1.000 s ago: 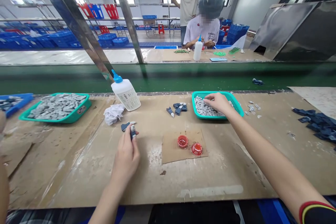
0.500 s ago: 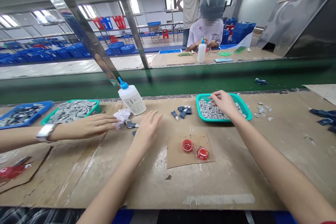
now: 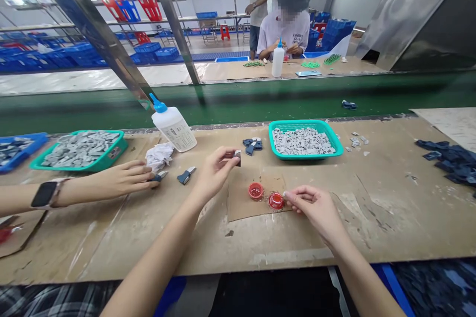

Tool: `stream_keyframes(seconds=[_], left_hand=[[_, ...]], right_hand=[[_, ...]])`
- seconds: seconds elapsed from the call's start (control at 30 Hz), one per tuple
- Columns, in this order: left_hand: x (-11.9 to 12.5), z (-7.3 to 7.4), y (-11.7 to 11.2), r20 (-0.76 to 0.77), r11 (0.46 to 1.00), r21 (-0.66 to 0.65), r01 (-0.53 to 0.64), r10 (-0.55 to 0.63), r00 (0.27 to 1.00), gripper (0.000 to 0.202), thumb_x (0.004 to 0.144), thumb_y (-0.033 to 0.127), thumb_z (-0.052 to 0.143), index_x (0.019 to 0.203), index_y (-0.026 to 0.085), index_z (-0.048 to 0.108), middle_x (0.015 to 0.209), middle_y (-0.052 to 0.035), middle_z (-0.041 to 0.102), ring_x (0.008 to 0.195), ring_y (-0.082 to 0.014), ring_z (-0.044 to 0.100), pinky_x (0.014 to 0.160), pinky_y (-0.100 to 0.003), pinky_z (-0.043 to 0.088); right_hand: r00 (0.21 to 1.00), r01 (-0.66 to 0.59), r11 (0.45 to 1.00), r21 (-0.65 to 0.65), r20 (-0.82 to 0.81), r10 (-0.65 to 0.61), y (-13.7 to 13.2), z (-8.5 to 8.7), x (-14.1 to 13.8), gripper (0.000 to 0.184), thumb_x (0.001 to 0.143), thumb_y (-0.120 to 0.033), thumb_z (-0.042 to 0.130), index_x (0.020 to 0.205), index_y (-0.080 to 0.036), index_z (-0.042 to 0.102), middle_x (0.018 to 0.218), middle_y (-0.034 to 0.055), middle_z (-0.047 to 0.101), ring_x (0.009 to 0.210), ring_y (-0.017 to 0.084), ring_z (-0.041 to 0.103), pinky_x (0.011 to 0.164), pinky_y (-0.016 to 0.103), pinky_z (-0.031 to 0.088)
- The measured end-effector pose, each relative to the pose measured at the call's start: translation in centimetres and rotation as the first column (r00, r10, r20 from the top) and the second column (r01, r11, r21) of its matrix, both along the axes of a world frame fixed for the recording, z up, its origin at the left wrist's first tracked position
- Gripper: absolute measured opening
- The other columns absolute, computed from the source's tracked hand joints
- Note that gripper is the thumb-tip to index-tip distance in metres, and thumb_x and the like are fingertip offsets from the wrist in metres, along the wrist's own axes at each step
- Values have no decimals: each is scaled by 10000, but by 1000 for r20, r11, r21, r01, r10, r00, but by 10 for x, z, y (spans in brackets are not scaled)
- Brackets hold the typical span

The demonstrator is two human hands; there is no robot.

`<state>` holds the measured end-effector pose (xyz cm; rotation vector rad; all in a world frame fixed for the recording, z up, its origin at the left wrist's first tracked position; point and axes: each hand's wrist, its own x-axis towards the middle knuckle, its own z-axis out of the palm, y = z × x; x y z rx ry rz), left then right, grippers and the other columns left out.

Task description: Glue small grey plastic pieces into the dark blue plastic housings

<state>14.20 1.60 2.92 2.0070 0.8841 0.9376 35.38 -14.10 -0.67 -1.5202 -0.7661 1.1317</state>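
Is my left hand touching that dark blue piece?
Touching: the head view shows the left hand pinching the dark blue piece.

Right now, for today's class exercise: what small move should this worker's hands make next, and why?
Probably the right hand should touch the red contents of the nearer red dish: its fingertips are right at that dish, and the left hand holds a small dark blue part up close by.

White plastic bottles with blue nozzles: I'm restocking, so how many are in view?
2: one bottle on the near cardboard-covered bench, one bottle on the far bench. More may be hidden.
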Motion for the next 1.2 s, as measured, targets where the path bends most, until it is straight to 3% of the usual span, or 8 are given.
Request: stream_keyframes(seconds=[0.1, 0.27, 0.5, 0.73, 0.87, 1.0, 1.2], left_hand=[[-9, 9, -44, 318, 954, -284, -91, 184, 930, 279, 856, 322, 613, 1102, 196, 648, 1028, -74, 652, 920, -185, 624, 834, -335, 520], [-20, 9, -93, 392, 860, -485, -160, 377, 839, 264, 829, 308, 666, 1080, 227, 673, 1012, -40, 663, 965, -164, 611, 875, -286, 500], [-20, 8, -114, 397, 760, -631, -157, 489, 777, 309, 789, 342, 709, 1073, 223, 692, 1081, -59, 691, 958, -174, 635, 787, -247, 543], [-11, -5, -125, 409, 701, -708, -82, 502, 763, 379, 727, 282, 771, 1089, 209, 686, 1131, -85, 696, 1070, -216, 638, 926, -301, 514], [6, -13, -131, 437, 702, -711, -34, 479, 761, 311, 732, 254, 765, 1026, 178, 700, 1063, -102, 721, 1042, -234, 661, 963, -347, 501], [21, -10, -136, 485, 735, -679, 8, 440, 756, 261, 728, 224, 765, 982, 186, 720, 987, -86, 744, 985, -230, 686, 930, -344, 525], [23, 1, -140, 471, 775, -632, -1, 385, 794, 227, 731, 202, 758, 958, 199, 746, 942, -74, 756, 924, -234, 702, 863, -341, 562]], right_hand=[[999, -1, 1000, 11, 38, 1, 2, -2, -8, 323, 680, -463, 777, 713, -155, 685, 626, 56, 693, 581, 163, 607, 564, 273, 478], [993, -42, 999, 32, 112, 39, 2, -4, -10, 301, 692, -455, 768, 694, -168, 678, 651, 62, 707, 634, 194, 642, 617, 297, 494], [989, -55, 997, 51, 139, 48, 1, -10, -10, 321, 698, -475, 758, 709, -162, 683, 667, 73, 716, 637, 199, 648, 623, 304, 495], [1000, -6, 999, 38, 15, 6, -4, 2, -7, 312, 650, -445, 806, 701, -170, 668, 637, 49, 696, 583, 157, 600, 550, 256, 462], [1000, 10, 997, 78, -27, -7, -14, 28, -16, 257, 690, -417, 788, 698, -192, 665, 651, 31, 689, 579, 136, 590, 527, 231, 453], [998, -49, 989, 137, -38, 54, -18, 50, -35, 221, 718, -398, 769, 687, -203, 669, 637, 20, 673, 599, 146, 612, 552, 240, 476], [988, -145, 982, 124, -31, 150, -16, 51, -45, 247, 719, -417, 761, 693, -194, 659, 639, 12, 650, 617, 150, 602, 567, 251, 465]])
